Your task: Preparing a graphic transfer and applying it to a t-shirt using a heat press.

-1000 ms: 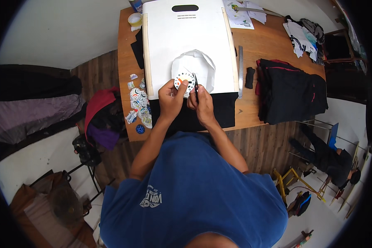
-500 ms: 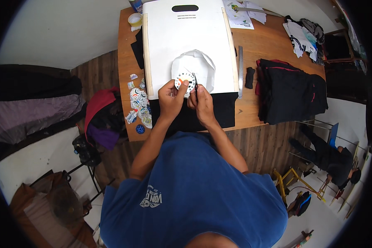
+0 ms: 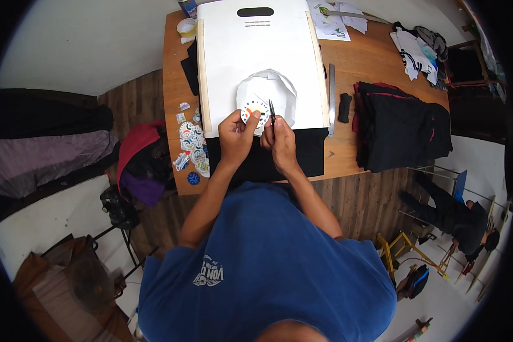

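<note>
My left hand [image 3: 236, 135] pinches the lower edge of a round white sticker with orange and black print [image 3: 253, 109]. My right hand [image 3: 279, 142] grips thin dark tweezers [image 3: 272, 110], whose tip touches the sticker's right side. Both hands hover over a crumpled white sheet [image 3: 268, 94] lying on a large white board with a slot handle [image 3: 256, 51]. A black garment [image 3: 268, 154] lies under the board's near edge, below my wrists.
The wooden table [image 3: 353, 57] carries several loose stickers [image 3: 192, 142] at the left, a tape roll [image 3: 186, 27], a metal ruler [image 3: 331, 97], a small black item [image 3: 344, 107], stacked black clothes [image 3: 402, 125] and papers [image 3: 336, 14]. Clothes and a bag lie on the floor at left.
</note>
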Action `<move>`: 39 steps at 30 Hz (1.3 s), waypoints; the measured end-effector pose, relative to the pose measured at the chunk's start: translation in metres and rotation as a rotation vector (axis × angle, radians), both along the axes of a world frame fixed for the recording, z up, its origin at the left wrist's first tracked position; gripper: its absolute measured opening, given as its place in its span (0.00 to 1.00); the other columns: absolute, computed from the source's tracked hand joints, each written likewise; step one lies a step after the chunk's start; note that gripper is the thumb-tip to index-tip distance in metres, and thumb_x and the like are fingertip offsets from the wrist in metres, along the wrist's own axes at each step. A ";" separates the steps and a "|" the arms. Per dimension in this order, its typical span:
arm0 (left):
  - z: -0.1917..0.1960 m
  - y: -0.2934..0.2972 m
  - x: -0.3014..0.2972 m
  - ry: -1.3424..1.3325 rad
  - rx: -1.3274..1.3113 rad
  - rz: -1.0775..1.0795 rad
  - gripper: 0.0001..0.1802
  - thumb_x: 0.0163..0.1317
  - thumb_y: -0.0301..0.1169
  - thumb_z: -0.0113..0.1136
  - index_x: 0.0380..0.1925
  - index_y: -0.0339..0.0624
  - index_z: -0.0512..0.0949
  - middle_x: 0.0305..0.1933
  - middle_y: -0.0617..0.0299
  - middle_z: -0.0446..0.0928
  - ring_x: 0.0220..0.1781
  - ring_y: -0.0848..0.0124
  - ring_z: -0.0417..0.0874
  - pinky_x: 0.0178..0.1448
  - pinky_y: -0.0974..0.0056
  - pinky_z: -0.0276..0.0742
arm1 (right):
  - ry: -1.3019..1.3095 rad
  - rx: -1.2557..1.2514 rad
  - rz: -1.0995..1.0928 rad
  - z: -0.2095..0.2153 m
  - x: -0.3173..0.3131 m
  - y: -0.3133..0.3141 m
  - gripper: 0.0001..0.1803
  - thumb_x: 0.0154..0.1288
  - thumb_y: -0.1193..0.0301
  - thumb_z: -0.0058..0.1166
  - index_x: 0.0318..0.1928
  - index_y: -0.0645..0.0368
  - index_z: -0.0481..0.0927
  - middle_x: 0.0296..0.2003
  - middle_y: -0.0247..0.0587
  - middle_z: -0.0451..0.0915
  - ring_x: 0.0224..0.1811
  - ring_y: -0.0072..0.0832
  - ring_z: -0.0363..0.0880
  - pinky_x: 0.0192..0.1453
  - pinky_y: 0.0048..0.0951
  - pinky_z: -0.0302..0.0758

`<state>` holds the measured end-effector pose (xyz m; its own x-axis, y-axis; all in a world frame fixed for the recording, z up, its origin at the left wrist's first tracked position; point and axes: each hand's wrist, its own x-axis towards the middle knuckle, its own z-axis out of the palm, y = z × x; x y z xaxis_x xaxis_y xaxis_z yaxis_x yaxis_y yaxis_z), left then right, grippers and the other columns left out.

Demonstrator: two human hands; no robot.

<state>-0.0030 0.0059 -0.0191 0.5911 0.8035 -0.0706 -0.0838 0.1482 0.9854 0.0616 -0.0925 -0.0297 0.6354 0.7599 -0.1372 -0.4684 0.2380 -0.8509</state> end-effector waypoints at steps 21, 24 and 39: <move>-0.001 0.000 0.001 -0.016 0.004 -0.013 0.13 0.64 0.29 0.64 0.21 0.39 0.76 0.20 0.76 0.70 0.21 0.90 0.62 0.23 0.77 0.53 | -0.015 0.015 0.040 -0.003 0.002 0.000 0.19 0.80 0.60 0.31 0.37 0.60 0.69 0.17 0.25 0.56 0.16 0.14 0.50 0.22 0.20 0.54; -0.002 0.000 0.001 -0.012 0.006 -0.011 0.13 0.63 0.30 0.64 0.21 0.39 0.76 0.20 0.76 0.70 0.21 0.90 0.62 0.23 0.76 0.53 | -0.022 -0.030 0.064 -0.001 0.004 0.000 0.21 0.80 0.57 0.31 0.34 0.58 0.67 0.16 0.26 0.55 0.16 0.16 0.51 0.23 0.22 0.56; 0.002 0.001 -0.002 0.015 0.038 -0.040 0.12 0.63 0.28 0.64 0.22 0.40 0.76 0.20 0.77 0.69 0.21 0.90 0.61 0.23 0.77 0.52 | -0.001 -0.038 0.077 0.001 0.007 -0.005 0.19 0.80 0.59 0.31 0.38 0.59 0.70 0.16 0.24 0.54 0.16 0.14 0.49 0.22 0.20 0.54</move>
